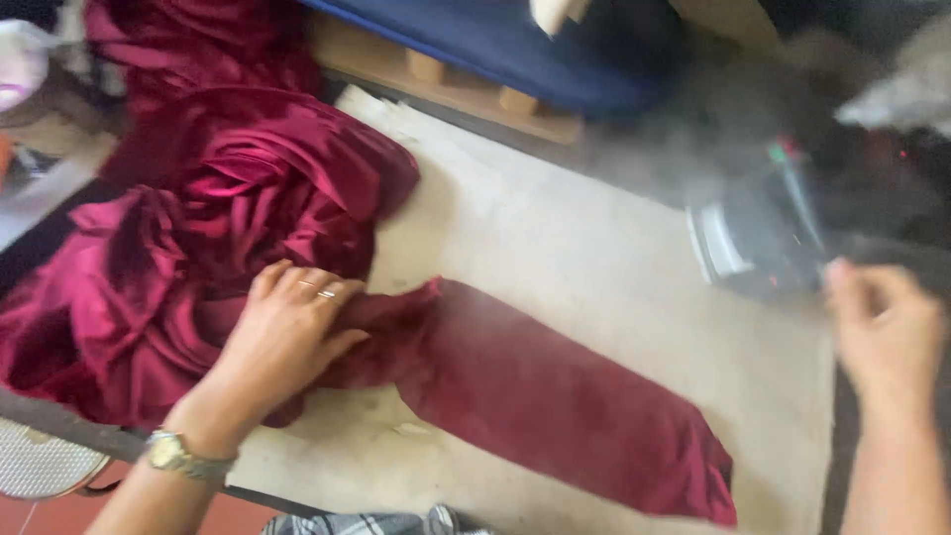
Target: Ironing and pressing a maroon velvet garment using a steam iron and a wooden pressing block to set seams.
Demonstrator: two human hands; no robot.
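Two hands work over a pale padded table (594, 267). Nearest, the left hand (287, 332), ringed and with a wristwatch (178, 456) on the wrist, lies flat with fingers spread, pressing down on the dark red satin cloth (555, 396); one part of it stretches flat across the table toward the near right, the rest is heaped at the left edge. The right hand (887, 332) is blurred, and whether its fingers are spread or closed cannot be told; it is just beside a steaming iron (758, 238). Beyond lies a blue cushion (515, 50).
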